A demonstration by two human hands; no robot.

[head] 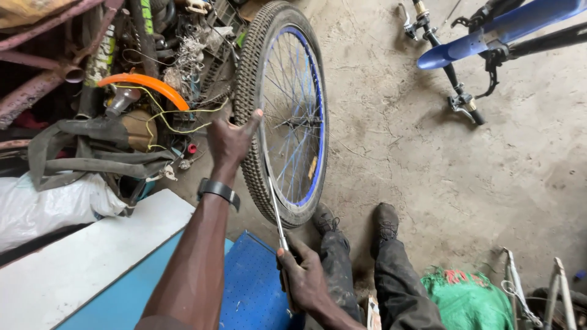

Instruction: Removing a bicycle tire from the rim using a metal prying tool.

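- One bicycle wheel [287,116] stands upright on the concrete floor [428,171], just ahead of the person's shoes [354,221]. It has a knobby black tyre [251,79], a blue rim [318,153] and thin spokes. It looks light for its size but prone to roll or tip; the tyre's tread gives the surest, least slippery hold, while the spokes look too thin to take a pull.
- Left hand [231,139] is spread over the tyre's near edge, thumb pointing across the tread towards the rim, bracing the wheel rather than clamping it. A dark band sits on that wrist.
- Right hand [302,278] is clenched round the lower end of a slim metal tool [276,211], whose tip rises to where tyre and rim meet. The rod looks stiff and smooth, likely to slip off the rim edge, so a firm hold low down suits it.
- Blue perforated board [251,281] lies under the forearms; an orange mudguard [143,84] and rubber tubes sit in the clutter to the left.
- Blue mudguard [489,33] and bike parts lie well apart, upper right.
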